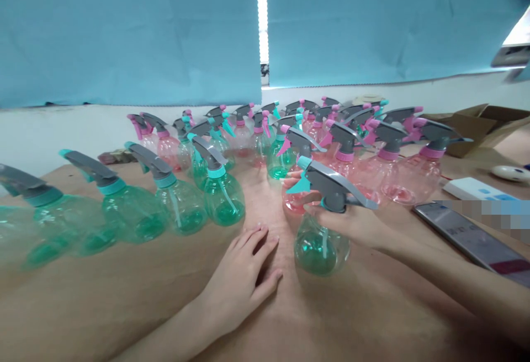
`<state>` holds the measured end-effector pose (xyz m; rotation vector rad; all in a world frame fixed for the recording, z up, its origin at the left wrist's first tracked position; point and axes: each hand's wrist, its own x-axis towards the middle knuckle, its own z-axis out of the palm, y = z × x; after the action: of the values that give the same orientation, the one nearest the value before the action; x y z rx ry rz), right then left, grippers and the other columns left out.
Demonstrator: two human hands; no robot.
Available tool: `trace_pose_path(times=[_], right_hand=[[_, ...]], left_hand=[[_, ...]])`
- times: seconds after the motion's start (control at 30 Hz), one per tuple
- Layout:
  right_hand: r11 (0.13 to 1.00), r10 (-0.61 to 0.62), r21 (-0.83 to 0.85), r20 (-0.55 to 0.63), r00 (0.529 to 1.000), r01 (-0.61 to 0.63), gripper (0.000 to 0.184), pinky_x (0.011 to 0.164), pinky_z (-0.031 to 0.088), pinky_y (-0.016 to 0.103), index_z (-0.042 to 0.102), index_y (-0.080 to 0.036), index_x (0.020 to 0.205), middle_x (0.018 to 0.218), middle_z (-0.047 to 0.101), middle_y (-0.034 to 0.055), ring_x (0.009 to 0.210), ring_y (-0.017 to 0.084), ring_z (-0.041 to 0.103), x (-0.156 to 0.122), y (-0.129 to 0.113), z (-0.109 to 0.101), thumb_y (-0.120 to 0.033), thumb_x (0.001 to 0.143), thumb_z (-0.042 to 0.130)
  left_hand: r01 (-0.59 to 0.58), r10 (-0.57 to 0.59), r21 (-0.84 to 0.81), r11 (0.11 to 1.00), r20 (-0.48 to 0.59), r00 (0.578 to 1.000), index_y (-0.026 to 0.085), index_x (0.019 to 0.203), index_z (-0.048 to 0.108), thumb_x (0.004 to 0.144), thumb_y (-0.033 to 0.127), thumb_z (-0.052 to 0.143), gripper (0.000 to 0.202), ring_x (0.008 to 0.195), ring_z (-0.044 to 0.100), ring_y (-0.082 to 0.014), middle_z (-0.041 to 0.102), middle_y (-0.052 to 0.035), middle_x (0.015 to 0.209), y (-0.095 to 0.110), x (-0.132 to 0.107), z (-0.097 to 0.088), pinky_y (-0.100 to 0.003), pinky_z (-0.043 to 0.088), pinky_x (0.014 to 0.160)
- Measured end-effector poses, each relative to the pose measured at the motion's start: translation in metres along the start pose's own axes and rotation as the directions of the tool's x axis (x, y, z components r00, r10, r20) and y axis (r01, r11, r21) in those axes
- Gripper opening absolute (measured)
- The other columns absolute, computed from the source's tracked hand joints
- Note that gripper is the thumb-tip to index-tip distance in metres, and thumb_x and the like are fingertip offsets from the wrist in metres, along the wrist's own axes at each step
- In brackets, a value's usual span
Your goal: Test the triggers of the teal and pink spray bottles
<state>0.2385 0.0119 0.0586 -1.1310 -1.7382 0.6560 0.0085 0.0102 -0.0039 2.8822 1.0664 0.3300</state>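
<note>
My right hand (351, 224) grips a clear green spray bottle (318, 249) at the neck, hiding its collar. The bottle stands upright, with a grey spray head and a teal nozzle and trigger. Some of the fingers lie behind the trigger, in front of a pink spray bottle (296, 202). My left hand (244, 273) rests palm down on the table (265, 334), fingers spread, holding nothing. Just beyond its fingertips is another green spray bottle (223, 196), at the right end of a row of green ones. Whether the held bottle touches the table, I cannot tell.
Pink spray bottles (389, 177) crowd the right, and several pink and green ones stand farther back. A phone (476, 240), a white box (476, 188) and an open cardboard box (467, 124) lie at the right. Blue curtains (132, 31) hang behind.
</note>
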Motion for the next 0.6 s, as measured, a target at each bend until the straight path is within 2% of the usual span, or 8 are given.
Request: trace_pose_path(times=[0.17, 0.4, 0.47, 0.6], right_hand=[[0.996, 0.025, -0.084, -0.001, 1.0, -0.025, 0.037, 0.049, 0.045, 0.026, 0.065, -0.026, 0.102, 0.062, 0.059, -0.0038, 0.054, 0.014, 0.055, -0.0011, 0.002, -0.0004, -0.015, 0.069, 0.052], [0.997, 0.013, -0.078, 0.025, 1.0, -0.011, 0.047, 0.054, 0.047, 0.028, 0.062, -0.027, 0.115, 0.074, 0.066, -0.0022, 0.06, 0.015, 0.057, -0.0011, 0.0018, -0.0008, -0.015, 0.071, 0.051], [0.997, 0.019, -0.072, 0.017, 1.0, -0.018, 0.043, 0.054, 0.047, 0.028, 0.063, -0.026, 0.11, 0.076, 0.066, -0.0022, 0.057, 0.014, 0.056, -0.0012, 0.0009, -0.0007, -0.015, 0.07, 0.051], [0.994, 0.058, -0.091, -0.035, 0.998, -0.061, 0.018, 0.049, 0.044, 0.027, 0.063, -0.024, 0.082, 0.066, 0.062, -0.0025, 0.056, 0.014, 0.055, -0.0015, -0.0006, -0.0001, -0.018, 0.068, 0.053]], left_hand=[[0.0, 0.0, -0.006, 1.0, 0.0, 1.0, 0.016, 0.134, 0.049, 0.093, 0.036, 0.051, 0.045, 0.131, 0.039, -0.031, 0.047, -0.0145, 0.141, -0.0002, 0.0001, 0.0004, -0.05, 0.037, 0.103], [0.001, -0.002, -0.028, 1.0, -0.012, 1.0, 0.017, 0.133, 0.05, 0.093, 0.036, 0.051, 0.044, 0.13, 0.041, -0.0316, 0.048, -0.0145, 0.139, -0.0003, -0.0006, 0.0002, -0.05, 0.038, 0.103], [0.002, -0.002, -0.03, 1.0, -0.012, 1.0, 0.017, 0.133, 0.05, 0.093, 0.036, 0.051, 0.044, 0.13, 0.041, -0.0317, 0.049, -0.0149, 0.139, 0.0, -0.0007, 0.0002, -0.051, 0.038, 0.102], [0.001, -0.001, -0.035, 0.999, -0.022, 1.0, 0.017, 0.132, 0.05, 0.093, 0.036, 0.051, 0.044, 0.13, 0.041, -0.0313, 0.049, -0.0146, 0.139, 0.0006, -0.0003, -0.0002, -0.05, 0.038, 0.102]])
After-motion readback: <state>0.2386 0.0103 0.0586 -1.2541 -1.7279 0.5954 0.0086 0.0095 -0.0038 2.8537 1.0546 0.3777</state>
